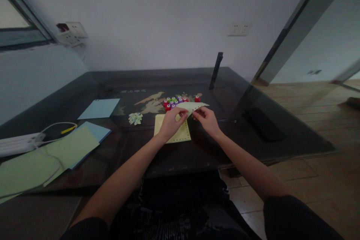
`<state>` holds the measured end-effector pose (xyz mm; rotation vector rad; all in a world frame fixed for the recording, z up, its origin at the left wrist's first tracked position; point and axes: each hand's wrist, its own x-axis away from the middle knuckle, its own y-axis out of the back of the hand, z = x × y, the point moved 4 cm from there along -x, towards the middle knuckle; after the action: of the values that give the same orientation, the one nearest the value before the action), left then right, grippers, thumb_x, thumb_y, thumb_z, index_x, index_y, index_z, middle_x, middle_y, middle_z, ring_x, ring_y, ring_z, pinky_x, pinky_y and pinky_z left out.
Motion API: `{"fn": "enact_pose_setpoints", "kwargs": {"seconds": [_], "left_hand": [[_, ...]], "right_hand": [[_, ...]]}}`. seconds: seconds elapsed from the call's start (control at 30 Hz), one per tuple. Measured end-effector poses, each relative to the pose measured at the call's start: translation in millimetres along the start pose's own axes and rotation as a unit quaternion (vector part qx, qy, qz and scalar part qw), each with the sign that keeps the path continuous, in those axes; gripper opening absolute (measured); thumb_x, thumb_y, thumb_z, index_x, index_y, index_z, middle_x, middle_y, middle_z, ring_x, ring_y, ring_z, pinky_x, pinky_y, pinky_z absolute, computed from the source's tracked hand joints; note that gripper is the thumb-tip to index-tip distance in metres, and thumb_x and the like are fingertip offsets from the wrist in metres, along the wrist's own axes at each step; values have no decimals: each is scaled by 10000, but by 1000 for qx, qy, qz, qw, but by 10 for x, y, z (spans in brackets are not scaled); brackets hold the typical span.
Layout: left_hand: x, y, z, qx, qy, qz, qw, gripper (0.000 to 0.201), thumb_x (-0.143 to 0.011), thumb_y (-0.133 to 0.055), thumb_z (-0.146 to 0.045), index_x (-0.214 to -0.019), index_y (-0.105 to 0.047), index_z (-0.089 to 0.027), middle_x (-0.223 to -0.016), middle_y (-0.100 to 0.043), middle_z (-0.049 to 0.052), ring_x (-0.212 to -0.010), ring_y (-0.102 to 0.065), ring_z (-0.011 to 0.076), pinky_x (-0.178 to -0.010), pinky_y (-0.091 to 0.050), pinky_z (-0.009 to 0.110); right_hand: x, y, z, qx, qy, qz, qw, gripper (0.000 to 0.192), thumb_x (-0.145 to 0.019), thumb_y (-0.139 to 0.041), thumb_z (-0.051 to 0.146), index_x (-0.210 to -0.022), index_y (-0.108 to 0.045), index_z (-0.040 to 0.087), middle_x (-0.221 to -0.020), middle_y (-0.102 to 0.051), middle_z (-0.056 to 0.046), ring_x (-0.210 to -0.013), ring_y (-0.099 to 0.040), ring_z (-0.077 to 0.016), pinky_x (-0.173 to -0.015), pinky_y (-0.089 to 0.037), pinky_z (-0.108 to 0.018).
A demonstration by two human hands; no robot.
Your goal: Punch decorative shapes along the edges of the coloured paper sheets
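Note:
My left hand [173, 122] pinches a pale, light-coloured sheet of paper [189, 107] just above the table. On the sheet's other side, the fingers of my right hand [208, 120] are closed at its edge, where a row of small dark marks shows. Below my hands lies a yellow sheet [180, 135] with small marks along its edges. Behind them stand several small red, green and purple craft punches [173, 101], with one red punch [197, 99] apart on the right. Left of the yellow sheet sits a small heap of pale paper cutouts [135, 118].
Blue paper [99, 108] lies on the dark table [126, 150] at left, near green sheets [75, 146]. A white power strip [19, 144] with a cable rests at the far left. A black upright object [216, 70] stands at the back; a dark phone-like slab [264, 123] lies right.

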<state>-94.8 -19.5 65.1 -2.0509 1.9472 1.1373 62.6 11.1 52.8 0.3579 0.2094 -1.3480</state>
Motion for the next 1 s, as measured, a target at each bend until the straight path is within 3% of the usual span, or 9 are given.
{"fn": "enact_pose_setpoints", "kwargs": {"seconds": [0.33,1.0], "left_hand": [[40,-8,-3,-180,-89,34,979,73,-823,-590,-193,-885,-627,-184,-806,-664,16,-729,-592,148,-730,-416,297],[64,-20,-39,-233,-96,39,967,31,-812,-583,-170,-801,-606,-189,-738,-642,3,-711,-582,150,-713,-413,288]], "right_hand": [[56,-66,28,154,125,20,980,127,-826,-567,297,-807,-613,180,-761,-647,-43,-686,-589,-172,-625,-455,-284],[92,-84,71,254,151,29,955,91,-830,-555,244,-799,-611,179,-733,-631,-44,-656,-571,-174,-620,-427,-281]]}}
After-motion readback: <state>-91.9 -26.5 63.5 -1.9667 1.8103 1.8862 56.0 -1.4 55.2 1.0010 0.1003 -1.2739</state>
